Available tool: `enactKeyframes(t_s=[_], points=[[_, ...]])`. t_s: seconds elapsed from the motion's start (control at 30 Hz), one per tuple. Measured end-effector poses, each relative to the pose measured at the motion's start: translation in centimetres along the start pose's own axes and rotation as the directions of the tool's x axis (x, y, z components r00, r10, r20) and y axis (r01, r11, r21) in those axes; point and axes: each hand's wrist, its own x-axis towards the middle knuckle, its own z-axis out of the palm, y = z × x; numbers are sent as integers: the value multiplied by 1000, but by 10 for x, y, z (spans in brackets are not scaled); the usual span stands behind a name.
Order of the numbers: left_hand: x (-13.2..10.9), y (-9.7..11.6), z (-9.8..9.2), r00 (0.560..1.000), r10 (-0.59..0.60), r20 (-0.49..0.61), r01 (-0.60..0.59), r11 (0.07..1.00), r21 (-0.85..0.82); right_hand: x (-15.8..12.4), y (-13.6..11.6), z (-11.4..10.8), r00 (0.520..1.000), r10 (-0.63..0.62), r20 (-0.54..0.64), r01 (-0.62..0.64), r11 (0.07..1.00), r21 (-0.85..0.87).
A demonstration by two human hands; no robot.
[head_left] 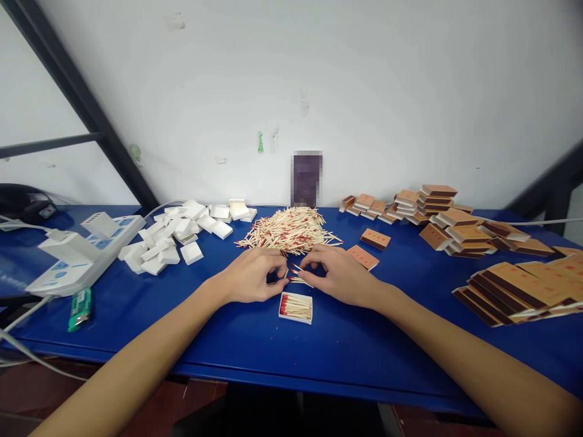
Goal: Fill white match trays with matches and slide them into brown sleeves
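A small white tray (296, 307) part-filled with red-tipped matches lies on the blue table (228, 340) near the front. Just behind it, my left hand (252, 276) and my right hand (339, 274) meet with fingers curled, both pinching a small bundle of matches (297, 276) between them. A big loose pile of matches (289, 229) lies right beyond my fingers.
Several empty white trays (182, 233) are heaped at the back left, beside a white power strip (84, 252) and a green lighter (80, 308). Brown matchbox sleeves (437, 212) are stacked at the back right, more sleeves (523, 290) at the right edge, two loose ones (368, 247) near my right hand.
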Motion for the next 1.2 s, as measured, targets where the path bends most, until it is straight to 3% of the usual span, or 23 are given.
enactKeyframes(t_s=[0.3, 0.6, 0.8, 1.2], points=[[-3, -8, -3, 1000, 10, -16, -9, 999, 44, -3, -4, -3, 999, -20, 34, 20, 1000, 7], [-4, -1, -4, 1000, 22, -8, -22, 998, 64, -2, 0, 5, 999, -38, 33, 36, 997, 74], [-1, -2, 0, 998, 43, 39, -45, 998, 44, -3, -1, 10, 997, -69, 16, 68, 996, 59], [3, 1, 5, 999, 34, 3, -34, 996, 77, -4, -1, 13, 986, -168, 10, 169, 982, -80]])
